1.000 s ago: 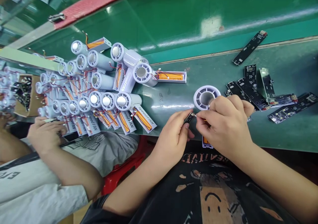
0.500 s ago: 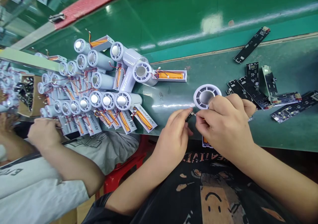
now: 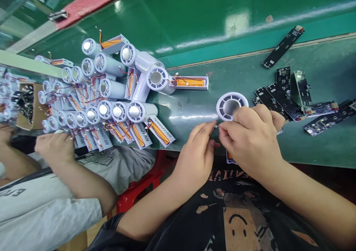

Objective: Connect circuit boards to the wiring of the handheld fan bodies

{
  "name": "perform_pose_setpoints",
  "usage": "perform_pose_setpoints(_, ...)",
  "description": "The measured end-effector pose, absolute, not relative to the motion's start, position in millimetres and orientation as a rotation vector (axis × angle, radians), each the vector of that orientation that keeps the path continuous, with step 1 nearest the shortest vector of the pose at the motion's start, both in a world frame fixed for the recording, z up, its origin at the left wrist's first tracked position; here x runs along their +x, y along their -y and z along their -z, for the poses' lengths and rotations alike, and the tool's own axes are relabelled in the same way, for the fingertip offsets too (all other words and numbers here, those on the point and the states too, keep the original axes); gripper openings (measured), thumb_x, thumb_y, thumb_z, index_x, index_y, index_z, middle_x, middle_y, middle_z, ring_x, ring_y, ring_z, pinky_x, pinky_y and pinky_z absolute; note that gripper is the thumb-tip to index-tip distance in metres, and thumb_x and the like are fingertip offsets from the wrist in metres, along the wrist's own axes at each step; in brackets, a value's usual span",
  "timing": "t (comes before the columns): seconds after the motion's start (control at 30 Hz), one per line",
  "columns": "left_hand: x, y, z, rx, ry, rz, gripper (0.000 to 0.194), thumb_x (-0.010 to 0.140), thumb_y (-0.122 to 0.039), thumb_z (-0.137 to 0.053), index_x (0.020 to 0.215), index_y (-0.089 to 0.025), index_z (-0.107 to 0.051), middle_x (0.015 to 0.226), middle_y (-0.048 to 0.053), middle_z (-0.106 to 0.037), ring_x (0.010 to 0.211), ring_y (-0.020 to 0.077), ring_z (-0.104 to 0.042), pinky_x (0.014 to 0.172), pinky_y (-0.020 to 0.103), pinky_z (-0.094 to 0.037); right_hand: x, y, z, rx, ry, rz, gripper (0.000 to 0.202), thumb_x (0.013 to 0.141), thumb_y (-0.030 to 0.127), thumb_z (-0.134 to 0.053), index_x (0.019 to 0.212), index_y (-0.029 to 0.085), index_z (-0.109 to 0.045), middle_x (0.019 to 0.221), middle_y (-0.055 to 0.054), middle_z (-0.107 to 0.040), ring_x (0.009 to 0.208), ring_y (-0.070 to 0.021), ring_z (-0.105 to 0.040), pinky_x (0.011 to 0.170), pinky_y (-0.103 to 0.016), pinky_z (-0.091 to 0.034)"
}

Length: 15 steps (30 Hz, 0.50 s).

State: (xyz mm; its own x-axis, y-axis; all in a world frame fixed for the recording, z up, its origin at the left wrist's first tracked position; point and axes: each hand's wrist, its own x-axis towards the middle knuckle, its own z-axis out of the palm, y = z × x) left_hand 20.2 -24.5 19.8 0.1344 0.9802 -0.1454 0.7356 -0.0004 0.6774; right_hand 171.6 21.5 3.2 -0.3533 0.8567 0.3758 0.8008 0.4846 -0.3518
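Observation:
My left hand (image 3: 197,157) is closed on a small dark circuit board (image 3: 213,130), of which only one end shows between the fingers. Close beside it, my right hand (image 3: 250,141) is pinched at that end of the board; what its fingertips grip is too small to make out. Just beyond my hands is a lilac fan body (image 3: 220,112), its round grille facing up and partly covered by my right hand. Part of its lilac housing with an orange battery (image 3: 230,158) shows below my right hand, at the table's near edge.
Several black circuit boards (image 3: 283,99) lie on the green table (image 3: 191,110) at right. Many lilac fans (image 3: 112,88) with orange batteries crowd the left side. Another person's hand (image 3: 57,147) and a cardboard box (image 3: 39,113) are farther left; a red stool (image 3: 136,193) stands below.
The view has shifted slightly. The board in my left hand has turned and shows less of its face. At left, the other person's hand has moved a little to the right.

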Motion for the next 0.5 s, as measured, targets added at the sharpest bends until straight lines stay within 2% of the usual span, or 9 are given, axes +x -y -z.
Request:
perform_pose_setpoints(0.17,25,25,-14,1.772,-1.611,-0.692,0.044,0.093,-0.007,-0.044,0.135,-0.021,-0.049,0.130,0.009,-0.059,0.122,0.0211,-0.058,0.101,0.039,-0.055,174,-22,1,-1.327,2.240,-0.170,0.020,0.087,0.016,-0.061,0.069,0.021,-0.068,0.072,-0.004,-0.052,0.074,-0.0196,-0.040,0.065,-0.037,-0.024)
perform_pose_setpoints(0.27,22,25,-7,1.610,-1.519,-0.757,0.042,0.095,-0.009,-0.043,0.134,-0.024,-0.050,0.128,0.008,-0.057,0.096,0.0153,-0.068,0.076,0.029,-0.063,184,-24,2,-1.269,2.156,-0.270,0.008,0.087,0.021,-0.063,0.085,0.023,-0.070,0.081,-0.005,-0.055,0.081,-0.0212,-0.048,0.070,-0.038,-0.035)
perform_pose_setpoints(0.3,21,25,-5,1.541,-1.494,-0.770,0.042,0.096,-0.010,-0.042,0.134,-0.025,-0.049,0.127,0.007,-0.056,0.085,0.0119,-0.069,0.068,0.025,-0.062,190,-25,1,-1.248,2.110,-0.327,0.011,0.086,0.025,-0.066,0.096,0.023,-0.070,0.088,-0.006,-0.057,0.086,-0.0226,-0.051,0.072,-0.038,-0.039)
perform_pose_setpoints(0.33,19,26,-3,1.494,-1.473,-0.777,0.043,0.096,-0.010,-0.042,0.135,-0.027,-0.048,0.125,0.006,-0.055,0.076,0.0089,-0.067,0.063,0.023,-0.061,196,-25,-1,-1.230,2.073,-0.397,0.023,0.084,0.029,-0.068,0.106,0.022,-0.067,0.094,-0.008,-0.058,0.090,-0.0239,-0.053,0.074,-0.039,-0.043)
perform_pose_setpoints(0.4,15,26,0,1.492,-1.450,-0.780,0.048,0.095,-0.008,-0.041,0.137,-0.031,-0.046,0.122,0.005,-0.053,0.068,0.0055,-0.063,0.061,0.022,-0.059,210,-26,-5,-1.211,2.066,-0.578,0.037,0.082,0.030,-0.069,0.117,0.020,-0.061,0.094,-0.008,-0.060,0.088,-0.0234,-0.058,0.072,-0.038,-0.048)
perform_pose_setpoints(0.5,13,25,0,1.701,-1.413,-0.765,0.055,0.091,-0.001,-0.040,0.135,-0.033,-0.048,0.122,0.004,-0.049,0.076,0.0070,-0.060,0.074,0.025,-0.058,222,-25,-10,-1.222,2.072,-0.805,0.013,0.088,0.019,-0.059,0.100,0.023,-0.063,0.078,-0.002,-0.064,0.070,-0.0164,-0.060,0.063,-0.031,-0.050)
